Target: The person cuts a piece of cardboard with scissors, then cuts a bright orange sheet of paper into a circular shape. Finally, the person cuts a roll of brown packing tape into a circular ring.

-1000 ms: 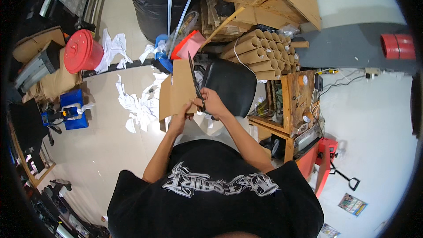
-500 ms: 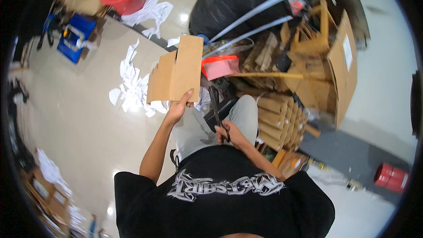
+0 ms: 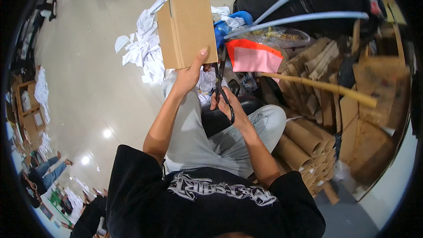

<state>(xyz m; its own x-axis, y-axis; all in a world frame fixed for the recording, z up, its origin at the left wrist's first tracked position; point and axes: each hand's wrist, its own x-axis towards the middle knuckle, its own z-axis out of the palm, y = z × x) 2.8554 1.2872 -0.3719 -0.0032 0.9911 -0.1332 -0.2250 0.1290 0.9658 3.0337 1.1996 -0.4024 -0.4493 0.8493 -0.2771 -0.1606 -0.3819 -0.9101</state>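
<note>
My left hand (image 3: 190, 74) grips a folded piece of brown cardboard (image 3: 194, 17) by its lower edge, thumb on top. The cardboard stands up ahead of me, with a slot at its left part. Black scissors (image 3: 219, 78) are in my right hand (image 3: 234, 108), its fingers at the handles. Their blades point away from me and look parted, close by the cardboard's lower right corner. Whether they touch the board I cannot tell.
White scraps (image 3: 150, 48) lie on the floor beyond my left knee. To the right are red and pink sheets (image 3: 255, 58), a yellowish stick (image 3: 321, 84), stacked cardboard tubes (image 3: 304, 143) and a large black bag (image 3: 304, 0). Other people (image 3: 37, 178) are at the lower left.
The view has shifted, bringing the tubes and sheets closer. My right hand has raised the scissors towards the cardboard, and their blades have spread. My left hand still holds the board.
</note>
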